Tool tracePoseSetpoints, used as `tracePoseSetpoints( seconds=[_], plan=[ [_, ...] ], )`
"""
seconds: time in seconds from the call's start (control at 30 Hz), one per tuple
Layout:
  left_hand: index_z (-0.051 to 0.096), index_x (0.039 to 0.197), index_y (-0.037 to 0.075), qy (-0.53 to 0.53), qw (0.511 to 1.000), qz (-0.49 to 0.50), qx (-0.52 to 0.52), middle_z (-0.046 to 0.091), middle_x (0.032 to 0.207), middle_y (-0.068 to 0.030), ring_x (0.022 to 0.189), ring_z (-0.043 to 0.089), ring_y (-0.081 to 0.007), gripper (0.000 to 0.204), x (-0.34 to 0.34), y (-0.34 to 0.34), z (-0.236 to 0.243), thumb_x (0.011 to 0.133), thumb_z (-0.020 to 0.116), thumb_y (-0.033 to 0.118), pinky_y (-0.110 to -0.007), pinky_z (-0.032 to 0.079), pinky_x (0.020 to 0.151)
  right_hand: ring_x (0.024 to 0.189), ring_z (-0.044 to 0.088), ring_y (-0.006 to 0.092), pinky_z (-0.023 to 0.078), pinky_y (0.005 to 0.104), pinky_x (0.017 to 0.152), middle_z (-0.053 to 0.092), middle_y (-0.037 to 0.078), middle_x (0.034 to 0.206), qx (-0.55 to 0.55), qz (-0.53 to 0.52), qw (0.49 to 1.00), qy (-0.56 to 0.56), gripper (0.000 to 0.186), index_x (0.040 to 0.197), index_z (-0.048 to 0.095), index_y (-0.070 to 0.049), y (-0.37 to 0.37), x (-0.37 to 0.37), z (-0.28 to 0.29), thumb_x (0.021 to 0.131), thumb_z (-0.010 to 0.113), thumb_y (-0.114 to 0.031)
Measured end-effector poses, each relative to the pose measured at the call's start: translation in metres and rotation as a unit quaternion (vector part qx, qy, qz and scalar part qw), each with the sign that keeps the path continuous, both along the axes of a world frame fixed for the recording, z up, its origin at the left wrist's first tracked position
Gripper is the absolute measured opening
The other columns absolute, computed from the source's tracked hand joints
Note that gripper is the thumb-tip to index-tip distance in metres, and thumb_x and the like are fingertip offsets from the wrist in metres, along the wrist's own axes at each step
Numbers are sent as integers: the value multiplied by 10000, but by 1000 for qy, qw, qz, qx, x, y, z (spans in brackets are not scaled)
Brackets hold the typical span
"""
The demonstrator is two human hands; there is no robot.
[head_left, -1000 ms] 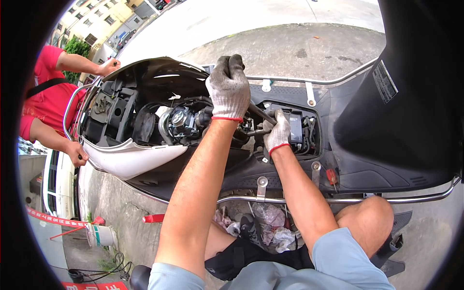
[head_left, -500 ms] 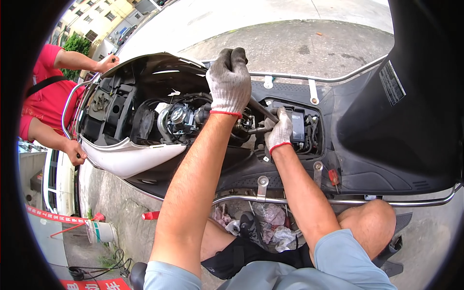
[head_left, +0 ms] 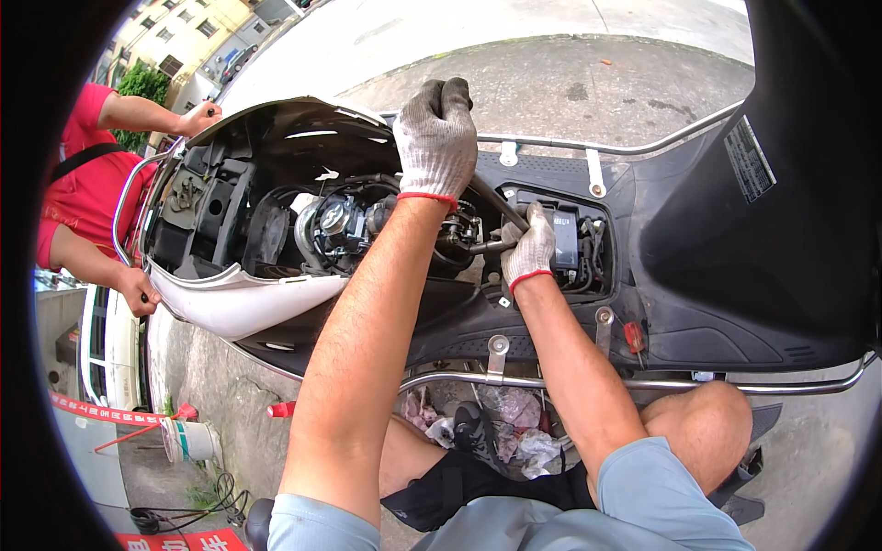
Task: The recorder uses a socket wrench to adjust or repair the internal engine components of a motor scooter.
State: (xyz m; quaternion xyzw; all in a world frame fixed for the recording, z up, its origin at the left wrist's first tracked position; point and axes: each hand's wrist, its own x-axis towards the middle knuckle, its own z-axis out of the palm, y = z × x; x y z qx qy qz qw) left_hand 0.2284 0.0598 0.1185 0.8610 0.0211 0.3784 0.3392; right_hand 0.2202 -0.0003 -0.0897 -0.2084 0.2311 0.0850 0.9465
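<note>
Looks like mid-wrenching, can't tell if loosening or tightening. Gripping a metal bar (head_left: 501,208) with right fingers (head_left: 535,219) wrapped round its joint, by the left edge of the battery bay (head_left: 610,262) in the scooter footboard (head_left: 675,321), and with left fingers (head_left: 455,96) curled closed, seemingly on the far end, mostly hidden. Probably calls for bracing that joint and pulling evenly. Smooth round dark metal, ribbed knit gloves (head_left: 432,165), matte molded plastic.

The work area is outdoors in bright daylight. The ground (head_left: 634,83) is grey, stained concrete; a paler, strongly lit pavement (head_left: 432,41) lies beyond it. At upper left stands a yellow building (head_left: 188,44) with dark windows (head_left: 170,65). A green bush (head_left: 143,90) grows nearby.
</note>
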Motion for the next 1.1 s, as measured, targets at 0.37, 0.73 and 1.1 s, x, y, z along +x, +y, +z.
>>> tracePoseSetpoints(
  seconds=[0.37, 0.73, 1.1],
  plan=[
    [633, 818, -44, 6, 1000, -1, 0, 641, 715, -164, 680, 589, -230, 333, 3, 2, 0, 963, 539, 241, -343, 474, 697, 441, 349, 133, 448, 330, 511, 366, 6, 557, 0, -6, 1000, -3, 312, 882, 524, -38, 3, 0, -2, 1024, 465, -309],
    [603, 807, -16, -12, 993, -48, -109, 509, 592, -11, 479, 442, -86, 354, -16, 3, -10, 995, 520, 273, -263, 377, 458, 440, 497, 184, 451, 310, 418, 523, 67, 651, -1, -21, 1000, -7, 315, 856, 563, -32, -5, -8, 9, 998, 518, -310],
    [603, 818, -20, -15, 989, -66, -130, 504, 573, -20, 462, 464, -83, 334, -11, 1, -4, 996, 526, 252, -263, 386, 468, 479, 548, 216, 512, 340, 438, 569, 106, 693, 23, -29, 995, -94, 331, 866, 575, -13, -2, 32, -5, 1012, 483, -296]
  ],
)
